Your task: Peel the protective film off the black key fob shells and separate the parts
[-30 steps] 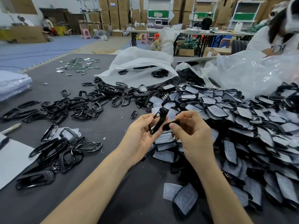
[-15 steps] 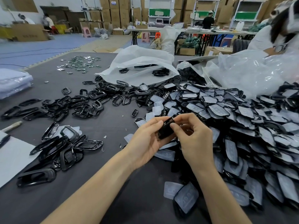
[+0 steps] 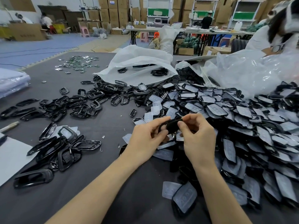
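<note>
centrally, just above mid-frame, the left hand (image 3: 145, 139) and right hand (image 3: 198, 138) both pinch one black key fob shell (image 3: 171, 126), glossy and dark, held above the grey table (image 3: 113, 199) beside the heap of film-covered shells (image 3: 242, 126).

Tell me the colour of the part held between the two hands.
Black. The part shows best in the head view.

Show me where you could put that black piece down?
Bare dark grey table mat lies between the left hand, which grips the black key fob shell, and the near cluster of glossy black plastic frames. Crowded: the heap of film-covered black shells on the right.
</note>
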`<state>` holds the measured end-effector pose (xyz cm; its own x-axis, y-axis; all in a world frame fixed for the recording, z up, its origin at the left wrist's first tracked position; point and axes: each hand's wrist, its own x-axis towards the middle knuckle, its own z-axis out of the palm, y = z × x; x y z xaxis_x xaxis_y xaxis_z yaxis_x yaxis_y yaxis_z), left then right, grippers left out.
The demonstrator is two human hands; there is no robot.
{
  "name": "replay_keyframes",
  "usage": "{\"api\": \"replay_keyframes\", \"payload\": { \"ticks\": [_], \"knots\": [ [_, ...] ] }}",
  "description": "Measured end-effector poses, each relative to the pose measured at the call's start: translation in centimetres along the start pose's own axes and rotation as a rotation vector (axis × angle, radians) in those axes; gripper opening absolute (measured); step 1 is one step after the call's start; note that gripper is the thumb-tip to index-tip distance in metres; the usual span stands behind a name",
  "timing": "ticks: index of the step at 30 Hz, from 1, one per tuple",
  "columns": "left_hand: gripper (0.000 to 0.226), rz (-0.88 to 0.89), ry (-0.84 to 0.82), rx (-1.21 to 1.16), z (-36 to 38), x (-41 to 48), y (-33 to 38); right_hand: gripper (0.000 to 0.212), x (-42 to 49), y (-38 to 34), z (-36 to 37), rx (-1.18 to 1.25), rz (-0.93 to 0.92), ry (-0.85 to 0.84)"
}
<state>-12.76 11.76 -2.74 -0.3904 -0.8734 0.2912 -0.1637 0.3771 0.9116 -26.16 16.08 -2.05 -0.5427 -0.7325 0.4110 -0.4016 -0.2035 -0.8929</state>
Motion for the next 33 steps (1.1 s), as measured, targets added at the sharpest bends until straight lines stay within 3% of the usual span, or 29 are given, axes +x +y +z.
{"api": "replay_keyframes", "payload": {
  "ticks": [5, 9, 15, 22, 27, 33],
  "knots": [
    [0.03, 0.033, 0.133, -0.135, -0.3, 0.2, 0.4, 0.024, 0.1, 0.0, -0.1, -0.018, 0.023, 0.013],
    [0.02, -0.015, 0.135, -0.235, -0.5, 0.2, 0.9, 0.022, 0.0, -0.3, 0.1, 0.09, 0.055, -0.124],
    [0.028, -0.21, 0.094, -0.51, -0.7, 0.6, 0.9, 0.019, -0.5, -0.9, 0.2, 0.005, -0.057, -0.308],
    [0.027, -0.246, -0.014, -0.564, -0.6, 0.6, 0.7, 0.029, -0.6, -1.1, 0.2, -0.055, -0.107, -0.253],
    [0.023, -0.246, -0.089, -0.567, -0.4, 0.3, 0.7, 0.012, -0.7, -0.9, 0.3, -0.066, -0.15, -0.19],
    [0.028, -0.253, -0.098, -0.612, -0.1, 0.2, 0.6, 0.012, -0.8, -0.9, 0.4, -0.104, -0.198, -0.149]
  ]
}}
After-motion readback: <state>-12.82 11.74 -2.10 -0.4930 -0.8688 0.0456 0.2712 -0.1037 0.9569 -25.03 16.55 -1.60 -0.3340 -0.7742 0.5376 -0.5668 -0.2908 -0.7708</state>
